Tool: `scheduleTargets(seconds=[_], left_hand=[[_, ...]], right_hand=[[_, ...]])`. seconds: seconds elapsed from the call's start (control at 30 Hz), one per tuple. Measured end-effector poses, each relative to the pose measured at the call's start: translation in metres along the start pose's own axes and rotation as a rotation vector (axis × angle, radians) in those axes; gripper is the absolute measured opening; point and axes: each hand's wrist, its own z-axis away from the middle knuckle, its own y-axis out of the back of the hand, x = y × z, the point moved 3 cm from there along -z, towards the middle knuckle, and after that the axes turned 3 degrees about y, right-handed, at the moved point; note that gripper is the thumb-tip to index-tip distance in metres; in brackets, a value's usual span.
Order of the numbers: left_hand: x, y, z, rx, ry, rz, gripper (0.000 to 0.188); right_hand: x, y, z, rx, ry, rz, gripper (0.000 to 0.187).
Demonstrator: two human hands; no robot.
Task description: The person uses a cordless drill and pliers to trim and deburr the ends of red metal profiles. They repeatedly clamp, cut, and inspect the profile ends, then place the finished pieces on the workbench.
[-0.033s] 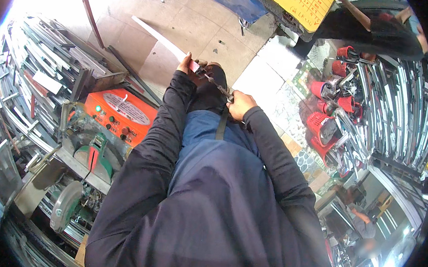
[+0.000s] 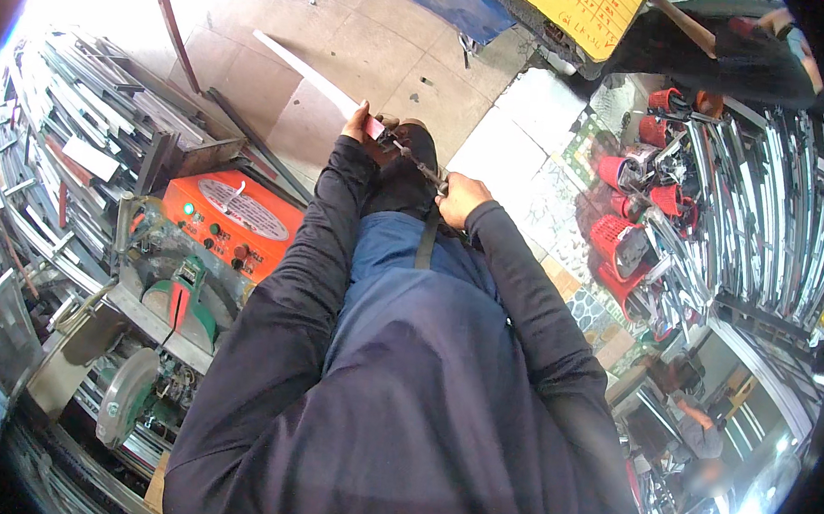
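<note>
My left hand is closed around the near end of a long white strip, seemingly a profile, that stretches away to the far left above the floor. Small dark parts show at that end, too small to make out. My right hand grips a slim hand tool with a thin metallic tip, its kind unclear. The tip points left and reaches the strip's end by my left fingers; whether it touches cannot be seen. Both hands are beyond my lap, over my dark trouser leg and shoe.
At left stands a cutting machine with an orange control box and a round guard; stacked metal profiles lie behind it. Red baskets and more profiles fill the right. A yellow sheet lies far off. Other people are at right.
My right hand has shifted very slightly left with the tool. A person's arm at the far right has moved a little. My left hand and the strip look unchanged.
</note>
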Motion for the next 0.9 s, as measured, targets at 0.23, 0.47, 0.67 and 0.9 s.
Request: scheduleTargets(seconds=[0.23,0.47,0.67,0.9], left_hand=[[-0.010,0.020,-0.040,-0.141,0.013,0.099,0.044],[-0.018,0.024,-0.034,-0.154,-0.271,-0.231,0.051],[-0.029,0.044,-0.056,-0.318,-0.043,0.154,0.043],[-0.034,0.043,-0.060,-0.239,-0.067,0.120,0.047]], right_hand=[[-0.017,0.005,-0.010,-0.156,-0.103,0.000,0.037],[-0.013,-0.010,-0.023,-0.378,-0.117,-0.139,0.045],[-0.030,0.001,-0.018,-0.260,0.040,0.195,0.061],[-0.027,-0.011,-0.014,-0.309,0.060,0.114,0.064]])
